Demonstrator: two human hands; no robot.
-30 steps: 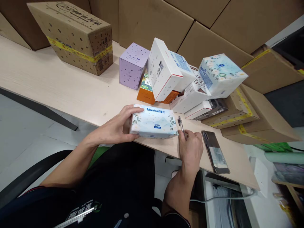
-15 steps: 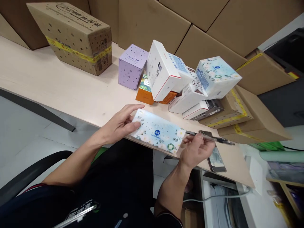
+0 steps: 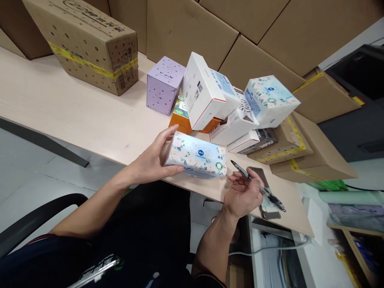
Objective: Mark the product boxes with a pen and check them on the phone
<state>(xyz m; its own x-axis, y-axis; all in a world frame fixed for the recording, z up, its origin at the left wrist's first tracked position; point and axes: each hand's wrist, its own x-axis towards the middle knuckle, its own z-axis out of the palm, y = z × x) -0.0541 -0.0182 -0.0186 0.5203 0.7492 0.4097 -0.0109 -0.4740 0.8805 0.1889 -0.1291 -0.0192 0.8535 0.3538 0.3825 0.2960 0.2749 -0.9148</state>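
Note:
My left hand [image 3: 154, 160] grips the left end of a soft tissue pack [image 3: 196, 156] with a pale blue floral wrapper, holding it tilted just above the front edge of the light wooden table [image 3: 75, 116]. My right hand [image 3: 243, 192] is closed around a dark pen [image 3: 258, 187], whose tip points up and left toward the pack's right end without touching it. A black phone [image 3: 265, 188] lies flat on the table, partly hidden behind my right hand and the pen.
Behind the pack is a heap of boxes: a purple cube box [image 3: 163, 84], a white box [image 3: 204, 90], an orange box [image 3: 180, 118], a floral tissue cube [image 3: 270, 100]. Taped cardboard cartons stand at left [image 3: 87, 44] and right [image 3: 312, 152]. A chair arm [image 3: 36, 218] is lower left.
The tissue pack was turned over from its label side to its floral side and lifted at an angle. My right hand swung the pen out to the right, then pointed it back toward the pack.

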